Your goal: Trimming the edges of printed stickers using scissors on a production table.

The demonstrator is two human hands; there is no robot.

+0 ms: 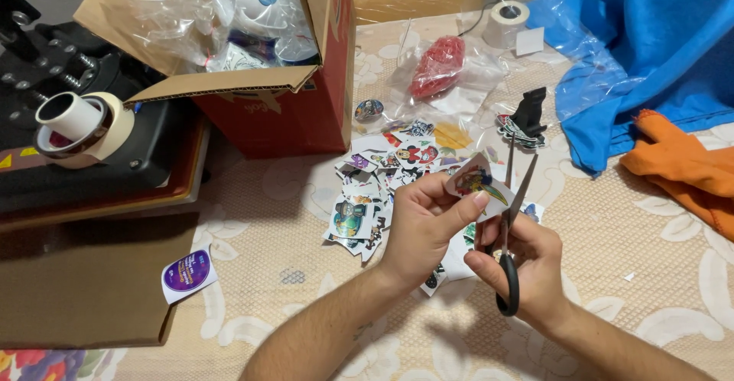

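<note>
My left hand (423,224) pinches a small colourful printed cutout (477,183) between thumb and fingers, held above the table. My right hand (527,262) grips black-handled scissors (511,228), blades parted and pointing up beside the cutout's right edge. Below and left of both hands lies a loose pile of several cut picture pieces (375,186) on the patterned tablecloth (306,274).
A red cardboard box (306,98) with plastic-wrapped items stands at the back left. Tape rolls (76,125) rest on a black machine (92,159). A round purple sticker (187,272), a red bagged item (437,66), blue cloth (650,45) and orange cloth (688,171) lie around.
</note>
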